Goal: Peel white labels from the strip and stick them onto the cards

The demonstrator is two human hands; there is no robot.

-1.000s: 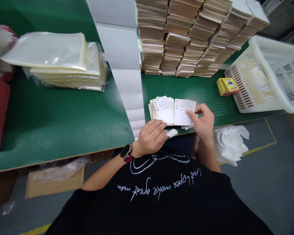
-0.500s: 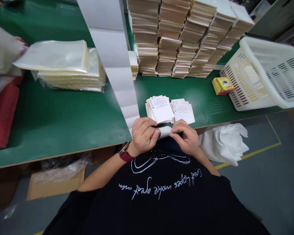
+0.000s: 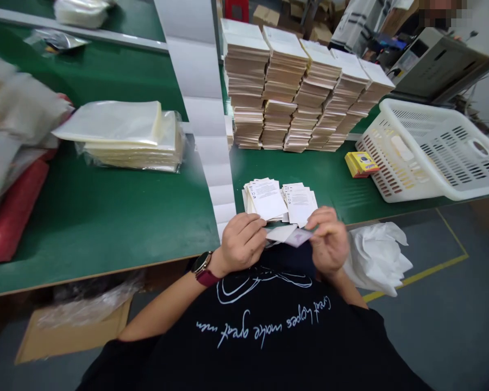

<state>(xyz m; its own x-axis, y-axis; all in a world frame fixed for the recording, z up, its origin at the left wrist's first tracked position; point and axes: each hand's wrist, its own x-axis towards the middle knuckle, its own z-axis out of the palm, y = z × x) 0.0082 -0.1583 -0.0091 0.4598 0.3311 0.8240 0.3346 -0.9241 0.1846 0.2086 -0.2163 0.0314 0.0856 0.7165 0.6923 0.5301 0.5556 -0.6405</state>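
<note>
My left hand is closed on the end of a white strip of paper, just off the table's front edge. My right hand pinches the corner of a thin see-through piece with a faint purple mark, which overlaps the white end. Whether the two are still joined I cannot tell. A long creased white strip runs from the top of the view down to beside my left hand. Just beyond my hands lie two fanned piles of printed white cards, a left pile and a right pile.
Tall stacks of cards stand at the back of the green table. To the right is a white plastic basket with small yellow boxes against it. Clear plastic bags are piled at left. A white sack sits below the edge.
My right hand has moved right and away from my left, drawing out the see-through piece. The view has tilted up, showing more of the background.
</note>
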